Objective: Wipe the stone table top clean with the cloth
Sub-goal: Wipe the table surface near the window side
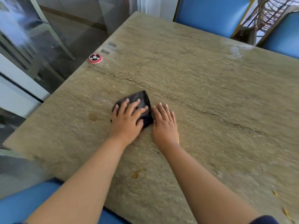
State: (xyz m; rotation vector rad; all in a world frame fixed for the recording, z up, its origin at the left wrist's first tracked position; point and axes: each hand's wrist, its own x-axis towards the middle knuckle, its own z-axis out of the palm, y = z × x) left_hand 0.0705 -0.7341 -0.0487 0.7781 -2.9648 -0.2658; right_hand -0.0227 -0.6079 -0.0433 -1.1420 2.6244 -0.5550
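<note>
A dark folded cloth (142, 101) lies on the beige stone table top (202, 75), a little left of its middle. My left hand (127, 120) presses flat on the cloth with spread, straight fingers. Beside it, my right hand (165, 125) rests flat on the bare stone, its thumb side against the cloth's right edge. Brownish stains mark the stone at the left (93, 117) and nearer me (137, 173). A pale smear (237, 50) shows at the far right corner.
A round red call button (95, 58) sits at the table's left edge, with two grey tags (108, 48) behind it. Blue chairs stand at the far side (212, 15), far right (284, 36) and near me (24, 202). A glass wall runs along the left.
</note>
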